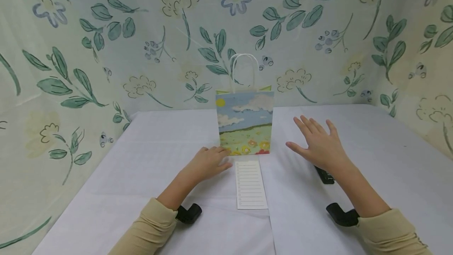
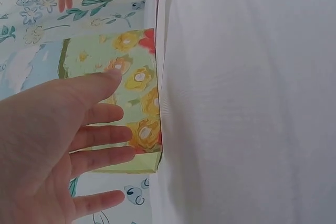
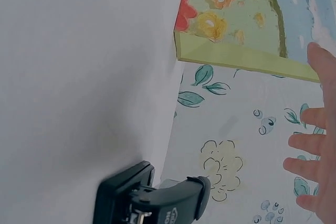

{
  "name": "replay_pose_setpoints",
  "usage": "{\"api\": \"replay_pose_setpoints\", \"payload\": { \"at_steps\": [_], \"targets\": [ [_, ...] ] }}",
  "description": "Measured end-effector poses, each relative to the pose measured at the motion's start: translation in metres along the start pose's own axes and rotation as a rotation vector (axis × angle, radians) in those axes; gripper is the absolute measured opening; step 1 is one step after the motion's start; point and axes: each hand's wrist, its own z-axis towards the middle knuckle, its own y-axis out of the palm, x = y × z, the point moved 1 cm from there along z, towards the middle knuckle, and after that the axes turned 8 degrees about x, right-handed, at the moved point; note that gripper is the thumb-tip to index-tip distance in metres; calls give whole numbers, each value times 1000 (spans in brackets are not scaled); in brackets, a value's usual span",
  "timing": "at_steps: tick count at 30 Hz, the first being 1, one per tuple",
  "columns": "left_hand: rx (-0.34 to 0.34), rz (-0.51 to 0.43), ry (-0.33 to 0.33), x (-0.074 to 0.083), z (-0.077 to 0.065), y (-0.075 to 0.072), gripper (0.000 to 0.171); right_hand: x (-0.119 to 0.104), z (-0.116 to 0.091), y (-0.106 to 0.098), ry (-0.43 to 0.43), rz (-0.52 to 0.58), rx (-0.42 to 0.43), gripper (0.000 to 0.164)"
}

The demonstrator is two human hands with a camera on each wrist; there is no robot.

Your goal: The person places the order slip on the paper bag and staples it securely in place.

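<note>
A paper gift bag [image 1: 245, 119] with white handles, painted with a sky, a meadow and flowers, stands upright on the table. By its lower left corner is my left hand [image 1: 207, 164], fingers extended and nothing held; whether they touch the bag I cannot tell. In the left wrist view the same hand [image 2: 58, 135] spreads in front of the flowers. Right of the bag, my right hand [image 1: 323, 146] is raised with fingers spread, apart from the bag. Beneath it, partly hidden, lies a black stapler-like object [image 1: 324, 175], larger in the right wrist view [image 3: 157, 200].
A narrow white checklist sheet [image 1: 251, 186] with ruled lines lies in front of the bag, between the hands. White cloth [image 1: 170, 129] covers the table. Floral fabric [image 1: 141, 50] hangs behind and at both sides. Black wrist mounts [image 1: 189, 213] stick out beside the sleeves.
</note>
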Motion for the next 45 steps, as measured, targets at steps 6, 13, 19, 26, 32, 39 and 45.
{"api": "replay_pose_setpoints", "payload": {
  "at_steps": [6, 13, 19, 26, 32, 39, 45],
  "targets": [
    [10, -101, 2, 2, 2, 3, 45, 1, 0, 0, 2, -5, 6, 80],
    [-27, -210, -19, 6, 4, 6, 46, 2, 1, -2, 3, -2, 10, 79],
    [-48, -249, -22, 12, 6, 7, 47, 2, 1, -2, 1, -5, 7, 80],
    [-88, -278, -22, 21, 6, 7, 50, 2, 1, -1, -1, -12, 9, 80],
    [-149, -281, -48, 24, 6, 11, 56, -2, 0, 5, -16, -15, -13, 79],
    [-133, -226, -8, 28, 14, 18, 54, -5, -1, 6, -11, -4, -13, 79],
    [-132, -191, -12, 29, 24, 18, 51, -4, -1, 3, -5, -16, -14, 79]
  ]
}}
